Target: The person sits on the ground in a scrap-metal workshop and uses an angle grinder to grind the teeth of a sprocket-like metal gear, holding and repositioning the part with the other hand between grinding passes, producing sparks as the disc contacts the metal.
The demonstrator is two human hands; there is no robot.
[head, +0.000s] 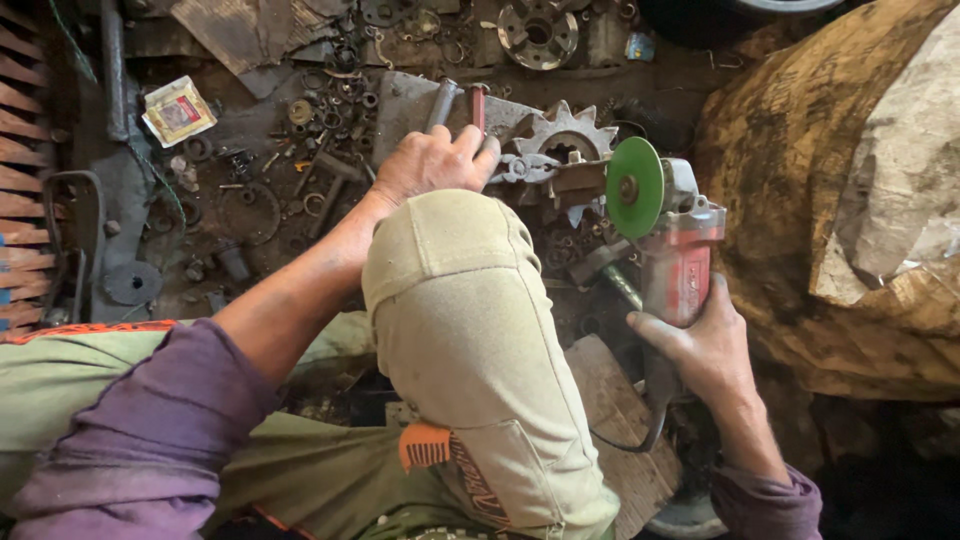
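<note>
Inspecting this moment, we find our right hand [705, 345] gripping a red angle grinder [675, 255], its green disc [634, 187] touching the sprocket assembly [560, 160], which our left hand [432, 160] clamps bare. Kickback could reach those fingers; our knee [450, 260] sits just beside.

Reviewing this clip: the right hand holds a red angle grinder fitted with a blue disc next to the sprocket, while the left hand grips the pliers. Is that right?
Not quite: the disc is green, not blue, as the head view shows. The rest holds: the right hand holds the red angle grinder beside the sprocket, and the left hand grips the pliers.
</note>
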